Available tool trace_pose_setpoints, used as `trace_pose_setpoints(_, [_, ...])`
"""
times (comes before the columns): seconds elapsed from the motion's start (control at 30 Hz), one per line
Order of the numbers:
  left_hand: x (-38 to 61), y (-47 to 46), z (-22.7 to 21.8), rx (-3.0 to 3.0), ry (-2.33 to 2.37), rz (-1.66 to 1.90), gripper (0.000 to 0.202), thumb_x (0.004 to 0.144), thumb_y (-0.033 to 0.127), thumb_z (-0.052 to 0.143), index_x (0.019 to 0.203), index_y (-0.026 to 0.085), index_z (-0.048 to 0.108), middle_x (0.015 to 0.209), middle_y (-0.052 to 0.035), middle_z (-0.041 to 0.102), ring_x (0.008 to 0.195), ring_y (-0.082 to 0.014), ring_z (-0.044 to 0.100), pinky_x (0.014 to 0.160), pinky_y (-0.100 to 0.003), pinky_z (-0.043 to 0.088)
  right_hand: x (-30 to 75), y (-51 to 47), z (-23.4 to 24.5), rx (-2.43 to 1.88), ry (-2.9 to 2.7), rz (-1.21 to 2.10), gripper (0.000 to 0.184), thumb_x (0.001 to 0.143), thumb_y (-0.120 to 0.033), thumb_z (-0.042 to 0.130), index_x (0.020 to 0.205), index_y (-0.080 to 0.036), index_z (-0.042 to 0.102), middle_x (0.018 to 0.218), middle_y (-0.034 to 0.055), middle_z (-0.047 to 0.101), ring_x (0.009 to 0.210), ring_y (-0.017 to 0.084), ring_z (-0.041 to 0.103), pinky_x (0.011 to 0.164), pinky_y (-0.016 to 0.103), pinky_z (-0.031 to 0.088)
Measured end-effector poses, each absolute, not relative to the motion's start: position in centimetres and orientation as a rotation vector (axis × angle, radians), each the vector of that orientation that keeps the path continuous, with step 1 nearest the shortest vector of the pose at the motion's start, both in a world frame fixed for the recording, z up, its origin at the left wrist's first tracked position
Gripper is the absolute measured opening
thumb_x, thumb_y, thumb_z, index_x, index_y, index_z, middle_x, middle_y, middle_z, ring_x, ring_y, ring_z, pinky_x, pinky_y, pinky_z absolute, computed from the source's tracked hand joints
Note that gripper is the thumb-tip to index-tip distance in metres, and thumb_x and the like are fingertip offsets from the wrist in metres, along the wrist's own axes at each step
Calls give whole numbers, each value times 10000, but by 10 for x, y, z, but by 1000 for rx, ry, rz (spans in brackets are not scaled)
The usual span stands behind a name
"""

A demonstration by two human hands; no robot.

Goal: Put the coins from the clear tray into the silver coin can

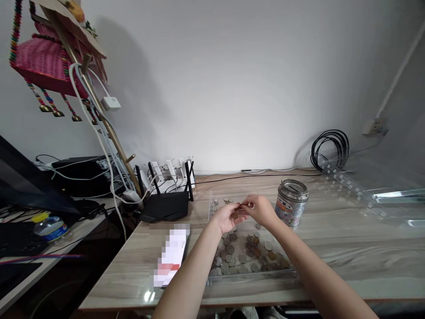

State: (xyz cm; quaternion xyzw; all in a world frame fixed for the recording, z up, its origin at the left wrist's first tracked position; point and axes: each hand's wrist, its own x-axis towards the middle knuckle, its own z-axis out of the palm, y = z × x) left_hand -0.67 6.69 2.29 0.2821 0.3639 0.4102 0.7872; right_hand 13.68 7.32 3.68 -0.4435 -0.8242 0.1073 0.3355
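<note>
My left hand point(228, 216) and my right hand point(259, 209) meet above a clear flat tray point(212, 208) that lies on the wooden table. Both hands have their fingers pinched together around something small, which looks like coins, between them at the middle. Several coins point(247, 254) of silver and brown colour lie scattered in the tray below my hands, and a few more coins point(222, 201) rest near its far edge. A metal money-box tin point(291, 202) with a slot in its lid stands upright just right of my right hand.
A black router point(165, 204) with antennas stands left of the tray, with a power strip and cables behind it. A blurred-out flat object point(171, 254) lies left of my left forearm. Clear plastic pieces point(365, 188) and a coiled black cable point(330, 148) sit at the right.
</note>
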Motion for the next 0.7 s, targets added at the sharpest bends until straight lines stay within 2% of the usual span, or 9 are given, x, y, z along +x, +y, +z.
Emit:
trace_pose_setpoints(0.07, [-7, 67, 22, 582, 817, 940, 185, 791, 125, 407, 734, 50, 566, 513, -55, 577, 451, -84, 558, 431, -136, 442, 134, 73, 36, -1074, -2186, 371, 214, 742, -281, 457, 664, -207, 642, 669, 9, 595, 592, 104, 501, 554, 206, 339])
trace_pose_setpoints(0.13, [-8, 68, 23, 578, 829, 1007, 178, 776, 57, 393, 736, 46, 566, 517, -49, 577, 448, -69, 556, 443, -118, 448, 139, 73, 40, -1067, -2126, 334, 252, 766, -293, 424, 682, -204, 645, 683, 14, 605, 598, 105, 507, 563, 206, 347])
trace_pose_setpoints(0.27, [-8, 66, 26, 634, 882, 1111, 217, 741, -27, 367, 802, 30, 568, 623, -96, 622, 602, -111, 617, 511, -124, 477, 182, 78, 61, -1427, -1676, -166, 264, 769, -320, 406, 782, -213, 646, 789, 43, 622, 697, 148, 514, 592, 243, 341])
trace_pose_setpoints(0.33, [-8, 65, 26, 658, 905, 1115, 222, 740, -23, 374, 847, 31, 562, 695, -129, 639, 700, -149, 628, 528, -140, 485, 213, 84, 69, -1648, -1481, -344, 258, 740, -338, 433, 786, -213, 654, 772, 66, 621, 747, 190, 510, 573, 266, 329])
trace_pose_setpoints(0.47, [-8, 66, 24, 677, 878, 1108, 207, 744, 2, 417, 899, 22, 553, 774, -170, 643, 750, -179, 626, 523, -150, 482, 257, 97, 70, -1904, -1495, -280, 225, 656, -346, 505, 702, -206, 675, 658, 87, 608, 673, 213, 511, 524, 280, 309])
trace_pose_setpoints(0.57, [-9, 66, 24, 663, 844, 1082, 189, 755, 36, 434, 901, 19, 553, 788, -171, 642, 733, -173, 627, 533, -152, 480, 262, 99, 68, -1909, -1558, -289, 226, 646, -344, 508, 695, -206, 680, 643, 94, 606, 686, 232, 511, 585, 320, 327])
trace_pose_setpoints(0.7, [-12, 67, 25, 613, 780, 966, 287, 807, 240, 412, 926, 15, 544, 893, -205, 616, 806, -202, 612, 571, -195, 493, 236, 89, 71, -1612, -1446, -419, 313, 726, -302, 426, 929, -182, 631, 843, 95, 614, 809, 224, 501, 719, 356, 329])
